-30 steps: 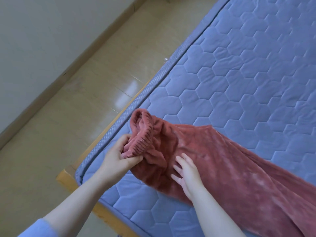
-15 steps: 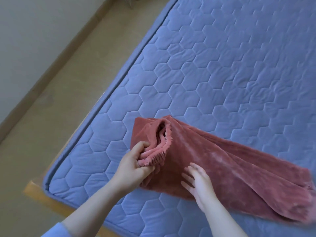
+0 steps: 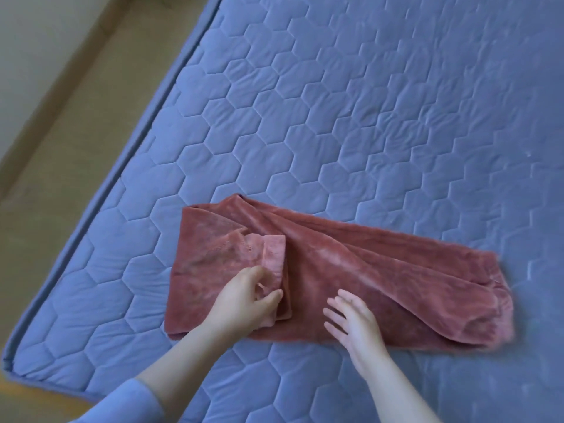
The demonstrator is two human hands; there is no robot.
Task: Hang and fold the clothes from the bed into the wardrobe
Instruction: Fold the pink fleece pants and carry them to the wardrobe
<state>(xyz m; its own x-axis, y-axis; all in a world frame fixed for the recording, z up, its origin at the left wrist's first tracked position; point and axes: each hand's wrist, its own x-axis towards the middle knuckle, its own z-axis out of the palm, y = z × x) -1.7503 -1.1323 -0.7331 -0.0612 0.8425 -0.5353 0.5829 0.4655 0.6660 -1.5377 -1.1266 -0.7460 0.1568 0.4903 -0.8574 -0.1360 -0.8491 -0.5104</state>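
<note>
Pink pants [image 3: 351, 270] lie flat on the bed [image 3: 366, 117], near its front-left corner, long axis running left to right. Left hand [image 3: 244, 297] pinches the folded-over waistband [image 3: 274, 257], thumb and fingers curled on it. Right hand [image 3: 354, 322] is spread flat, fingers straight, on or just over the fabric beside it; contact unclear. Step looks like folding, no wardrobe in view. Risks: plush fabric is bulky, so the fold may spring back if the left hand lets go before it's pressed down; the right end is bunched and uneven, so a next fold could come out crooked.
</note>
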